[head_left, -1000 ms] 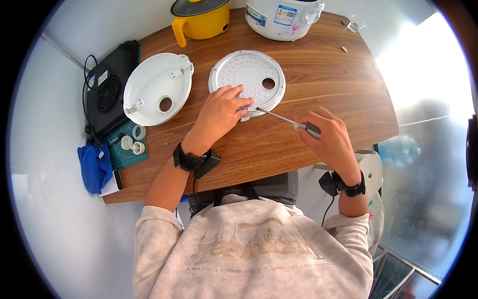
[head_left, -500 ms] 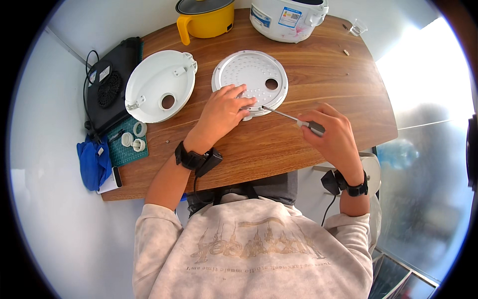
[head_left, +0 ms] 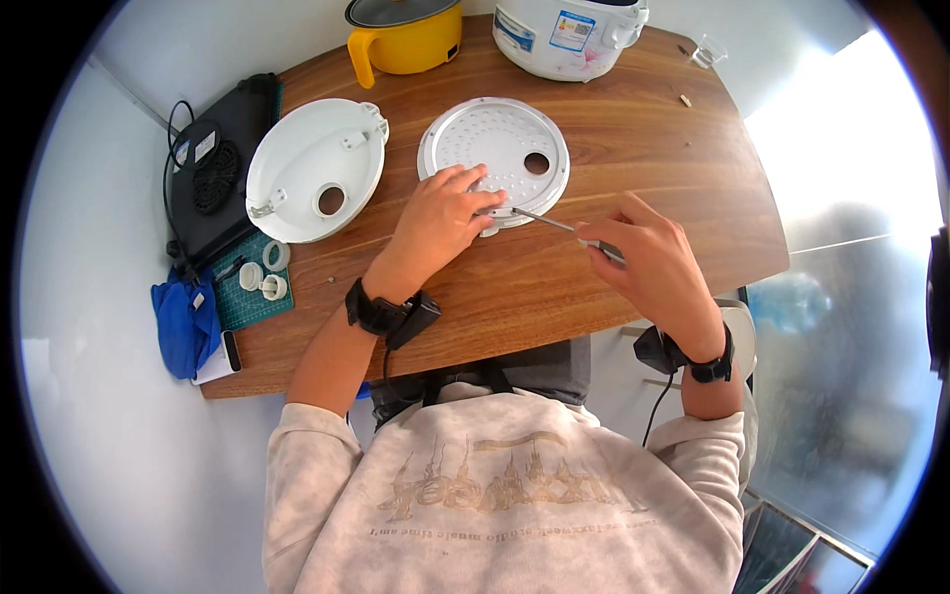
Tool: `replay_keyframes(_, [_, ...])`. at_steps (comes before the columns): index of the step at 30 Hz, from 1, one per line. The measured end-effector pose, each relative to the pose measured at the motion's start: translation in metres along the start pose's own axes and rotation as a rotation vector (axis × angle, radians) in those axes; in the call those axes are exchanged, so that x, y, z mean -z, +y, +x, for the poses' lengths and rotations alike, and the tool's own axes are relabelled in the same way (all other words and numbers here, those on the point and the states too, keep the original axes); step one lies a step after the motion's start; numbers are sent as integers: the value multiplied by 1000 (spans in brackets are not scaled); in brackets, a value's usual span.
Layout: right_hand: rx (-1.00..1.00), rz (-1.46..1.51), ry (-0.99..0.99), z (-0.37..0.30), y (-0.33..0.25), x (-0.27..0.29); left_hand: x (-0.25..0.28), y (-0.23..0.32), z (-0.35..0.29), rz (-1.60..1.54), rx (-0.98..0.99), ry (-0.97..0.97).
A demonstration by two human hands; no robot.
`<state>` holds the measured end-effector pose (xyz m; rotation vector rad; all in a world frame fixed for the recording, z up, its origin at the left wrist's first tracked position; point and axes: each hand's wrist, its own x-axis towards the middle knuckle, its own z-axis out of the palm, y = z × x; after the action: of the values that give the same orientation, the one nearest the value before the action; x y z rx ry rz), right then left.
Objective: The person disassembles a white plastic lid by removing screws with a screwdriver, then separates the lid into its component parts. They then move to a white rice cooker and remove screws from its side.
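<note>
A round, pale grey inner lid plate (head_left: 495,134) with raised dots and one hole lies on the table. My left hand (head_left: 440,220) rests with spread fingers on its near left part. My right hand (head_left: 648,252) grips a screwdriver (head_left: 554,223) by its grey handle, which is mostly hidden in the fingers. The metal shaft slants left and its tip meets the plate's near rim, just beside my left fingertips. Whether a screw sits under the tip is too small to tell. Left of the plate lies a white outer lid shell (head_left: 297,163), also with a round hole.
At the back stand a yellow pot (head_left: 421,45) and a white rice cooker body (head_left: 554,49). A black appliance base (head_left: 223,163) with a cord, a green cutting mat (head_left: 242,312), white rings (head_left: 274,287) and a blue cloth (head_left: 185,332) are at left. A small clear cup (head_left: 708,51) stands far right.
My right hand has shifted slightly left and turned over the screwdriver handle, hiding more of it. The tip has moved a little left along the rim. My left hand stays on the plate.
</note>
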<state>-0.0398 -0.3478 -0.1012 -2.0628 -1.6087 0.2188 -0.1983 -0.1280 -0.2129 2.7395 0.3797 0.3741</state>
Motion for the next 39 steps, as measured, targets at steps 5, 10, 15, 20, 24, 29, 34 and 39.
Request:
replay_keyframes(5, [171,-161,-53,16,-16,8,0,0,-1,-3,-7,20])
replay_keyframes(10, [135,-118,13,21,-20,9,-2,-1,-2,-9,-14,32])
replay_keyframes(15, [21,51,95,21,-27,12,-3,-2,-4,3,-13,42])
replay_keyframes(20, [79,106,290,25,-26,-4,-3,-1,-4,-4,-12,40])
replay_keyframes(24, [177,-121,337,31,-26,-8,-2,-1,-4,-16,-16,53])
replay_keyframes(29, [183,-288,303,30,-25,-6,-5,-3,-6,-34,-13,69])
replay_keyframes(34, [187,-316,289,26,-25,-3,-7,-4,-6,-17,-15,79])
replay_keyframes(39, [146,-287,324,27,-24,-7,-8,-4,-5,-31,-15,85])
